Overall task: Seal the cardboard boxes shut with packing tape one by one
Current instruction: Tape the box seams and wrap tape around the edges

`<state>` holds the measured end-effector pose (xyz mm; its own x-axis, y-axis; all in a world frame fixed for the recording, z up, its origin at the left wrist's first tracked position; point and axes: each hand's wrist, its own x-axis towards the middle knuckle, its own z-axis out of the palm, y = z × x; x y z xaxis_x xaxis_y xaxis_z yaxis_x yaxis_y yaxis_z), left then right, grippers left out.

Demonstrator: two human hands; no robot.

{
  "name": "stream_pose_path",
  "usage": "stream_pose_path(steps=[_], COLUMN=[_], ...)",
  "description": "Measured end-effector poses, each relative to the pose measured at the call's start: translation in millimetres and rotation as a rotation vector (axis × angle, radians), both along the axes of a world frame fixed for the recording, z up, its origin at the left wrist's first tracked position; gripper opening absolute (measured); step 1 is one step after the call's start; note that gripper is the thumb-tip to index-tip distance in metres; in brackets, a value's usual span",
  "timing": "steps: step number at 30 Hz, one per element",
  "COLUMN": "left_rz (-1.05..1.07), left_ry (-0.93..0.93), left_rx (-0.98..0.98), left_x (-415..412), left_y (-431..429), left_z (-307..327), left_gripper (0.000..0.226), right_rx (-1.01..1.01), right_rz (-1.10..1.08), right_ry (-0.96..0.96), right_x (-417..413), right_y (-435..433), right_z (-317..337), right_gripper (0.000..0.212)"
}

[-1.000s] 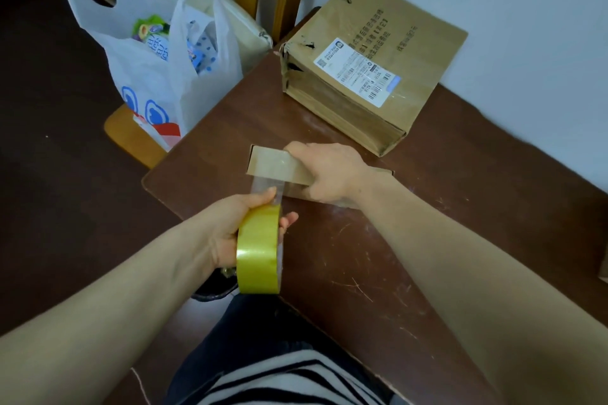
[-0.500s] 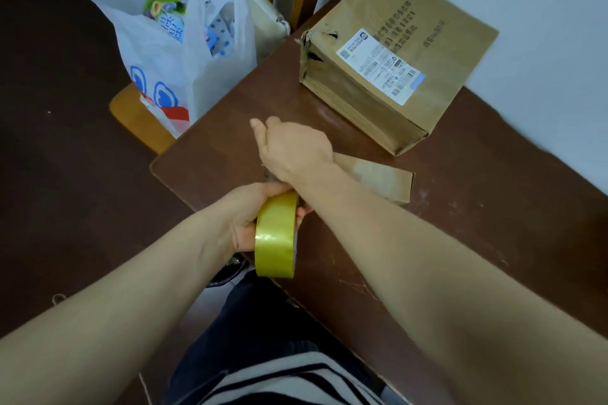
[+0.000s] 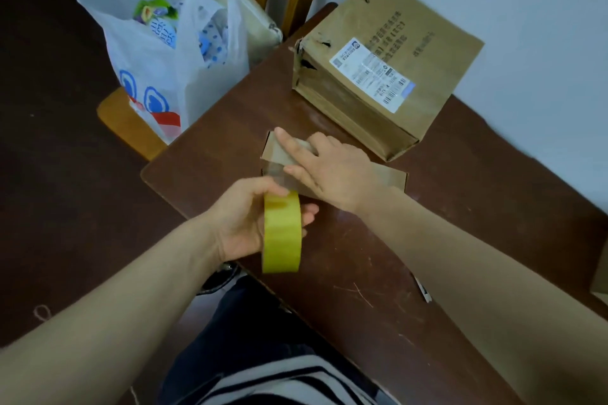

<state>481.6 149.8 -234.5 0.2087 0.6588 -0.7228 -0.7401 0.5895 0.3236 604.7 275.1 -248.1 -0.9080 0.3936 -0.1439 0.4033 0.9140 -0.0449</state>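
A small flat cardboard box (image 3: 388,178) lies on the brown table (image 3: 378,273) near its left corner. My right hand (image 3: 325,168) rests on the box with fingers straight, pressing its left end. A clear strip of tape (image 3: 274,171) runs from that end down to the yellow tape roll (image 3: 282,232). My left hand (image 3: 245,219) grips the roll upright, just in front of the box, thumb on top. A larger worn cardboard box (image 3: 388,76) with a white shipping label stands behind, by the wall.
A white plastic bag (image 3: 158,62) full of items sits on a wooden chair (image 3: 121,115) left of the table. Another piece of cardboard (image 3: 600,270) shows at the right edge. A small white scrap (image 3: 422,289) lies beside my right forearm.
My right hand has moved from the box's near-left edge back onto its top and flattened its fingers. The roll has drawn slightly toward me, and a short stretch of tape shows again.
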Motion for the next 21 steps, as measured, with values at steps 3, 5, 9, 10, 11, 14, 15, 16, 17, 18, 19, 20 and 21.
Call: stream_pose_path(steps=[3, 5, 9, 10, 11, 14, 15, 16, 17, 18, 19, 20, 21], left_rz=[-0.019, 0.002, -0.013, -0.006, 0.005, 0.073, 0.09, 0.087, 0.072, 0.056, 0.046, 0.036, 0.023], left_ry=[0.09, 0.174, 0.3, 0.317, 0.328, 0.298, 0.281, 0.277, 0.272, 0.258, 0.231, 0.198, 0.167], left_rx=[0.053, 0.017, -0.111, -0.118, -0.113, -0.056, -0.042, -0.038, -0.042, -0.054, -0.074, -0.098, -0.126], left_x=[-0.6, -0.6, 11.7, 13.7, 14.5, 9.8, 7.2, 5.0, 3.7, 2.4, 0.8, -0.8, -2.7], left_y=[-11.0, -15.8, -27.9, -29.4, -30.6, -33.2, -33.8, -34.5, -34.9, -34.3, -32.2, -29.0, -24.2], left_z=[-2.6, -2.1, -4.3, -4.6, -3.9, 6.1, 9.7, 12.9, 16.0, 18.2, 19.0, 19.3, 18.3], left_gripper=[0.05, 0.042, 0.019, 0.018, 0.02, 0.028, 0.028, 0.029, 0.028, 0.028, 0.028, 0.027, 0.026], right_rx=[0.036, 0.016, 0.008, 0.01, -0.008, -0.162, -0.247, -0.347, -0.448, -0.546, -0.644, -0.741, -0.819], right_rz=[-0.012, -0.015, 0.04, 0.054, 0.041, -0.075, -0.114, -0.156, -0.194, -0.222, -0.241, -0.259, -0.28], right_ry=[0.004, 0.007, -0.028, -0.04, -0.046, -0.022, -0.018, -0.02, -0.03, -0.045, -0.058, -0.054, -0.029], right_x=[-3.4, -3.5, -1.4, -1.8, -2.5, -7.0, -8.8, -10.0, -10.3, -9.8, -9.0, -8.5, -7.4], right_y=[3.0, 2.9, 10.1, 10.9, 11.5, 15.4, 18.0, 21.0, 24.0, 26.9, 28.8, 29.9, 30.8], right_z=[-2.0, -3.3, 1.4, 2.4, 3.6, 6.6, 7.2, 6.8, 4.8, 0.9, -4.0, -9.2, -14.2], right_gripper=[0.066, 0.066, 0.063, 0.062, 0.06, 0.059, 0.059, 0.058, 0.057, 0.056, 0.055, 0.054, 0.052])
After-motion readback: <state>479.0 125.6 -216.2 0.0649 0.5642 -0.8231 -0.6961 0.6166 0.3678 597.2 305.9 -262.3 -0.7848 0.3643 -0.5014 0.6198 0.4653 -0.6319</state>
